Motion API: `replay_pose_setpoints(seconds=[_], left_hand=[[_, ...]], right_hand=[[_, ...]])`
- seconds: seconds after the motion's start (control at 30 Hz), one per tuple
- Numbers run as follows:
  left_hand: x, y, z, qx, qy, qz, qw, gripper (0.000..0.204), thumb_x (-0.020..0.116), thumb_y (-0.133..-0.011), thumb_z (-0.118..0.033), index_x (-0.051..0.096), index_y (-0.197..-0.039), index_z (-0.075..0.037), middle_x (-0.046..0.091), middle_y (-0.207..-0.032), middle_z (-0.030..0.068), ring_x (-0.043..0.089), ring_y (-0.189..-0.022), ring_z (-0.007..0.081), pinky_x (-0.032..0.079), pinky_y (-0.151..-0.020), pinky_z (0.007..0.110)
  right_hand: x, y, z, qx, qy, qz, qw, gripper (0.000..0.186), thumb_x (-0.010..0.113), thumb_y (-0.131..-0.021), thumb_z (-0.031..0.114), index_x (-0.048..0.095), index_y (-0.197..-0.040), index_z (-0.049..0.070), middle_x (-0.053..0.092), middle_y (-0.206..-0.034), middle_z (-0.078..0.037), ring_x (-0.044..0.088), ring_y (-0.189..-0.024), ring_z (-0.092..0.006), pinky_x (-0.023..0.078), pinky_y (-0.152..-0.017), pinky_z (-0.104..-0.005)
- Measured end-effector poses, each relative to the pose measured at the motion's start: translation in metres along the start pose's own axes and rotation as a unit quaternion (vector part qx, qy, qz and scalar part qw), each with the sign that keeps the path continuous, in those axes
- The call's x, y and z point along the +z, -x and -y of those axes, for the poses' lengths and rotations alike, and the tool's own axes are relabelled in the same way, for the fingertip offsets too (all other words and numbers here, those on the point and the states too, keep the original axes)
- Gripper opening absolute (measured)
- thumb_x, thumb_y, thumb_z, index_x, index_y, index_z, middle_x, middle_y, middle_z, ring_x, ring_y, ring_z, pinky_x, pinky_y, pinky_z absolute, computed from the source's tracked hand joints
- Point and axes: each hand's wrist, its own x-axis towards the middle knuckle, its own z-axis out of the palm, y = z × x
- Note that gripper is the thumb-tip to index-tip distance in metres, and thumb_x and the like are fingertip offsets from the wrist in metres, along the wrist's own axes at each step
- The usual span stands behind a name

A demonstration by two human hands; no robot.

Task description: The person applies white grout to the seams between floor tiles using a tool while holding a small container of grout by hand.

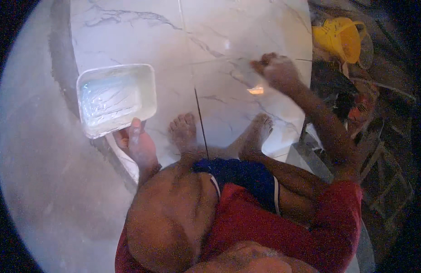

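My left hand (140, 145) grips the near edge of a white rectangular plastic tub (147, 88), its inside coated with pale, glossy material and streaks. My right hand (276, 70) is raised at the right part of the white marble-patterned tiles (183, 41), fingers curled together; whatever it holds, if anything, is blurred and I cannot make it out. A small orange bright patch (256, 90) shows on the tile just below that hand. My bare feet (183, 129) rest on the tiles, either side of a dark joint.
A grey cement surface (33, 150) runs along the left. At the right, a yellow bucket (338, 38) lies near dark clutter and a red-marked item (358, 109) on a dark, rough area. A grey ledge (301, 157) borders the tiles at the lower right.
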Motion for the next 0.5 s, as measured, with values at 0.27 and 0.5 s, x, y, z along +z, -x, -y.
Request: replay_pose_setpoints(seconds=[0.27, 0.5], left_hand=[[0.000, -0.003, 0.011, 0.033, -0.003, -0.007, 0.999, 0.072, 0.062, -0.078, 0.006, 0.033, -0.144, -0.001, 0.043, -0.142, 0.0179, 0.047, -0.127, 0.0319, 0.046, -0.100, 0.047], [-0.015, -0.002, 0.011, 0.019, -0.023, -0.030, 0.999, 0.070, 0.059, -0.077, 0.008, 0.036, -0.142, -0.001, 0.046, -0.139, 0.0187, 0.047, -0.126, 0.0321, 0.047, -0.100, 0.048]], right_hand=[[-0.020, -0.083, 0.100, -0.088, 0.002, -0.015, 0.996, 0.025, 0.058, -0.084, 0.017, 0.063, -0.109, 0.013, 0.063, -0.094, -0.009, 0.064, -0.094, -0.0257, 0.056, -0.072, -0.0396], [0.005, -0.035, 0.014, -0.068, 0.046, 0.037, 0.996, 0.028, 0.059, -0.082, 0.017, 0.063, -0.110, 0.015, 0.064, -0.101, -0.008, 0.063, -0.099, -0.0263, 0.055, -0.074, -0.0421]])
